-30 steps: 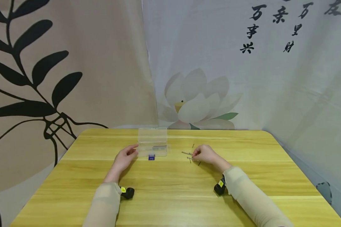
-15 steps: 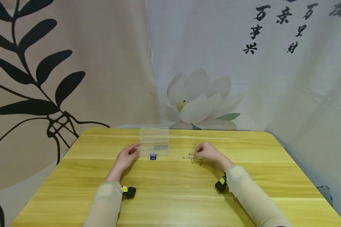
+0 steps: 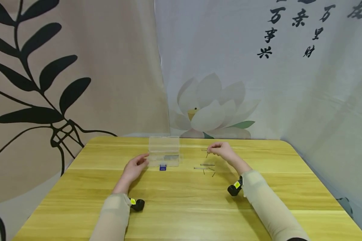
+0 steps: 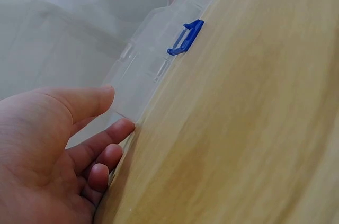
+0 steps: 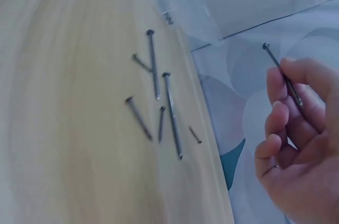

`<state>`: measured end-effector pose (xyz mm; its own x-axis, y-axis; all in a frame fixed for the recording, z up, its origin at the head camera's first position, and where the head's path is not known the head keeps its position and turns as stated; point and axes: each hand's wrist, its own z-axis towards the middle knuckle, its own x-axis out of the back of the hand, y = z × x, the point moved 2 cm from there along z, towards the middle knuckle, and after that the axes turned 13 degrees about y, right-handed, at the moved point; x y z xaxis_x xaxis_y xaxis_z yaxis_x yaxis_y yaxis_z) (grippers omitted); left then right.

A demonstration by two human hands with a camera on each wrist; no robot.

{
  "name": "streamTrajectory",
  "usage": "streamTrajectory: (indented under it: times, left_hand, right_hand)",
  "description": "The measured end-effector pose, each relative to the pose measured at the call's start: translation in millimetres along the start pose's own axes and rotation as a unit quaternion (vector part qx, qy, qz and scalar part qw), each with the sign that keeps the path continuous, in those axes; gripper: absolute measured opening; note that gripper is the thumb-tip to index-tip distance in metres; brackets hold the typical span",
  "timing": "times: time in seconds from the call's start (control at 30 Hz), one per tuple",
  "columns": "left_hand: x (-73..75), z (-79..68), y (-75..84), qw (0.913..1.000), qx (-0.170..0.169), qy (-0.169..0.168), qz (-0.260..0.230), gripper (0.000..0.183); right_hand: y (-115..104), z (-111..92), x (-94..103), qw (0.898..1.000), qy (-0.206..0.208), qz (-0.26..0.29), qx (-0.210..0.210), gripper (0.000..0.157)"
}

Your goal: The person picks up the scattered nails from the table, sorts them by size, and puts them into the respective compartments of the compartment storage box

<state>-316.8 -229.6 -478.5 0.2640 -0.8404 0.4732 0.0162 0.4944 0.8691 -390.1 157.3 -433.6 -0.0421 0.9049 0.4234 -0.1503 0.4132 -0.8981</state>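
My right hand pinches a steel nail between thumb and forefinger, its head pointing away from the palm. In the head view this hand is over the far part of the table, just behind the loose nails. Two long nails and several shorter nails lie scattered there. My left hand rests against the left end of a clear plastic box, thumb and fingertips at its edge. The box's lid stands raised at the back, and a blue latch is on its front.
Several nails lie in the box's right part. The wooden table ends just behind the box, with printed cloth hanging beyond. A small camera is strapped at each wrist.
My right hand has risen away from the long nails toward the table's far side and now holds a nail. Both long nails lie uncovered on the table. The left hand stays at the box.
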Motion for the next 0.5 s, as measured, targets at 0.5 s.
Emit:
streamTrajectory:
  times: [0.5]
  left_hand:
    - [-1.3,1.0,-1.5,1.0000,0.002,0.005,0.000,0.041]
  right_hand:
    - [-44,-10,-6.5,0.999,-0.001,0.051,-0.014,0.021]
